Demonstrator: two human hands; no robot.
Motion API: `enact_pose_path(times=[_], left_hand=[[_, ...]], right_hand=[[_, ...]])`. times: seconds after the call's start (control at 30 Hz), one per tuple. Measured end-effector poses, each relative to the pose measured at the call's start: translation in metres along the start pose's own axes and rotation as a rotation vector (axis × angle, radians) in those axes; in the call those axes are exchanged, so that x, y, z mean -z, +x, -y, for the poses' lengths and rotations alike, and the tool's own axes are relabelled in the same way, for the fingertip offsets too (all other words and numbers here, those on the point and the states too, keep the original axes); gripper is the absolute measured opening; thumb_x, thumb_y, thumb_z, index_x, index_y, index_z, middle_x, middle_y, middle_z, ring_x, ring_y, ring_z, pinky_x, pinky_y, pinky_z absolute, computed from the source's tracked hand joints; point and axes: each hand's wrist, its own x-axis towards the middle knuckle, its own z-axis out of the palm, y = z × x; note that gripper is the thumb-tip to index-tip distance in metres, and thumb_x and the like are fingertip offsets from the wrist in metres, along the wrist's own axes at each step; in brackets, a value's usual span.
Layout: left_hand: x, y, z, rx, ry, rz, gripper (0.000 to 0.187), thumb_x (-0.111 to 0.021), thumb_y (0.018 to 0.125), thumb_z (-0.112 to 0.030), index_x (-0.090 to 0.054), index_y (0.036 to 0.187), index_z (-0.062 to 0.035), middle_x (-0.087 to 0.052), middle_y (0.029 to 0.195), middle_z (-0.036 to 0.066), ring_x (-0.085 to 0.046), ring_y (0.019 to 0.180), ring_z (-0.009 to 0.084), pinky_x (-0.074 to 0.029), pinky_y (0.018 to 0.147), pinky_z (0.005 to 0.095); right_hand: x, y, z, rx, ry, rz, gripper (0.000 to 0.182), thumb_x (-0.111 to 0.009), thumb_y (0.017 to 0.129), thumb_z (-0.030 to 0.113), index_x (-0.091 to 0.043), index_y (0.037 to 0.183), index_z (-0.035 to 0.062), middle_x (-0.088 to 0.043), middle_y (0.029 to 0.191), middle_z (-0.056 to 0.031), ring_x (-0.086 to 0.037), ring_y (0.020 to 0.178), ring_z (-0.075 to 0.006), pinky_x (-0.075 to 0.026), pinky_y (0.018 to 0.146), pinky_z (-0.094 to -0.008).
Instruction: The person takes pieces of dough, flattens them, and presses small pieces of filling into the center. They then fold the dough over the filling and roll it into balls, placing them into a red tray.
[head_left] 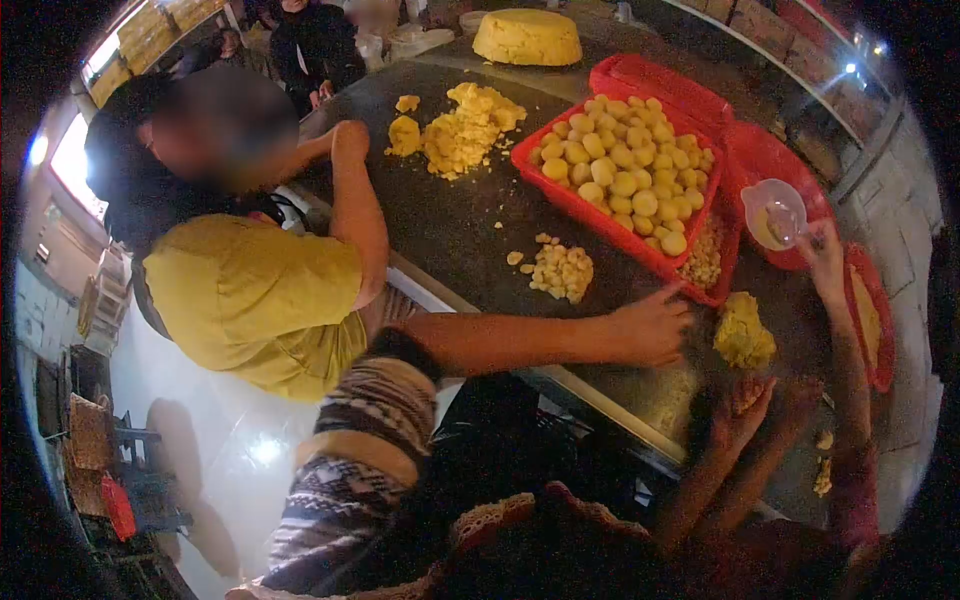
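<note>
Nearest the camera, along the bottom, is dark clothing with scalloped lace trim (495, 514); beside it a patterned knit sleeve (335, 505) leads to the wearer's left hand (642, 328), held over the bench (450, 235) palm down, fingers loosely spread, apparently empty. Just beyond its fingertips, toward the right end of the bench's near edge, sits a rough lump of yellow dough (744, 332), near the lower corner of a red tray (600, 228) heaped with smooth pale balls (630, 165). Three more hands crowd that end: one (738, 418) cups a bit of dough, one (800, 392) is too dark to read, and one (826, 262) holds a clear plastic bowl (774, 213). Which of them, if any, is the wearer's right hand, and so its state, cannot be told. The lump looks soft, crumbly and fairly light, perhaps a little greasy: likely to dent under a squeeze and shed pieces. A broad hold around its sides, low near the bench, should keep it whole; its ragged top would probably break away.
</note>
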Motion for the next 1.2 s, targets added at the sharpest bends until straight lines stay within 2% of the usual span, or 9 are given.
enact_pose_path(times=[0.17, 0.33, 0.37, 0.53, 0.67, 0.73, 0.83, 1.03, 1.2], left_hand=[[-0.05, 0.026, -0.002, -0.176, -0.108, -0.493, 0.044, -0.055, 0.082, -0.042, -0.058, 0.111, -0.0097, -0.05, 0.124, 0.014, -0.041, 0.123, 0.028, -0.014, 0.108, 0.0567], [-0.042, 0.032, 0.008, -0.199, -0.161, -0.345, 0.045, -0.06, 0.079, -0.039, -0.056, 0.113, -0.0115, -0.046, 0.131, 0.007, -0.038, 0.126, 0.0258, -0.016, 0.108, 0.0545], [-0.043, 0.028, 0.011, -0.152, -0.151, -0.373, 0.044, -0.062, 0.078, -0.038, -0.055, 0.113, -0.0126, -0.046, 0.131, 0.006, -0.038, 0.127, 0.0252, -0.016, 0.108, 0.054], [-0.044, 0.026, -0.006, -0.263, -0.134, -0.358, 0.039, -0.061, 0.081, -0.036, -0.053, 0.112, -0.0145, -0.047, 0.131, 0.002, -0.039, 0.126, 0.0219, -0.016, 0.108, 0.0526], [-0.038, 0.027, 0.005, -0.181, -0.158, -0.311, 0.036, -0.059, 0.083, -0.034, -0.052, 0.113, -0.0149, -0.047, 0.131, 0.001, -0.039, 0.126, 0.0211, -0.017, 0.108, 0.0525], [-0.039, 0.015, 0.012, -0.068, -0.113, -0.348, 0.036, -0.058, 0.083, -0.034, -0.052, 0.113, -0.0149, -0.049, 0.128, 0.001, -0.04, 0.126, 0.0208, -0.018, 0.108, 0.0508], [-0.049, 0.02, -0.002, -0.228, -0.07, -0.344, 0.035, -0.058, 0.083, -0.032, -0.053, 0.113, -0.0146, -0.052, 0.123, 0.003, -0.041, 0.124, 0.0209, -0.02, 0.108, 0.0487], [-0.038, 0.022, 0.02, -0.041, -0.104, -0.415, 0.027, -0.059, 0.083, -0.029, -0.056, 0.106, -0.0141, -0.055, 0.114, 0.004, -0.047, 0.117, 0.0216, -0.027, 0.105, 0.0471], [-0.044, 0.031, 0.009, -0.23, -0.122, -0.263, 0.023, -0.058, 0.084, -0.029, -0.058, 0.102, -0.0139, -0.059, 0.108, 0.004, -0.052, 0.11, 0.022, -0.032, 0.101, 0.0436]], right_hand=[[0.019, 0.001, 0.005, -0.039, -0.018, 0.16, 0.032, -0.034, 0.097, 0.037, -0.052, 0.099, 0.0104, -0.054, 0.069, -0.0042, -0.045, 0.042, -0.0099, -0.04, 0.034, -0.0229], [-0.025, -0.003, 0.0, 0.055, 0.011, -0.181, 0.035, -0.032, 0.098, 0.037, -0.053, 0.09, 0.0107, -0.051, 0.065, -0.0015, -0.037, 0.037, -0.0088, -0.029, 0.031, -0.021], [0.008, 0.008, 0.004, -0.018, 0.111, 0.014, 0.034, -0.039, 0.094, 0.039, -0.057, 0.108, 0.0139, -0.064, 0.095, -0.0097, -0.049, 0.042, -0.0168, -0.04, 0.037, -0.029], [0.0, -0.001, -0.002, 0.097, 0.02, -0.087, 0.035, -0.035, 0.098, 0.035, -0.048, 0.073, 0.0128, -0.045, 0.056, -0.002, -0.034, 0.036, -0.0092, -0.026, 0.032, -0.0236], [-0.029, -0.005, -0.003, 0.08, 0.002, -0.173, 0.035, -0.035, 0.098, 0.035, -0.047, 0.072, 0.013, -0.043, 0.055, -0.0013, -0.033, 0.036, -0.0091, -0.024, 0.032, -0.0243], [-0.062, -0.012, -0.007, 0.141, -0.131, -0.569, 0.035, -0.036, 0.098, 0.034, -0.046, 0.072, 0.0129, -0.043, 0.056, -0.0007, -0.032, 0.036, -0.009, -0.025, 0.031, -0.0247], [0.007, 0.0, 0.001, 0.022, 0.039, 0.019, 0.033, -0.04, 0.094, 0.04, -0.047, 0.073, 0.0158, -0.051, 0.061, -0.0015, -0.038, 0.039, -0.0105, -0.031, 0.037, -0.0229], [-0.002, -0.002, -0.004, 0.077, -0.051, -0.064, 0.029, -0.044, 0.093, 0.04, -0.05, 0.078, 0.016, -0.052, 0.065, 0.0019, -0.039, 0.041, -0.0093, -0.033, 0.038, -0.0226], [-0.024, -0.003, -0.009, 0.128, -0.183, -0.31, 0.031, -0.042, 0.096, 0.035, -0.053, 0.078, 0.0118, -0.05, 0.065, 0.0006, -0.041, 0.046, -0.0079, -0.034, 0.039, -0.0232]])
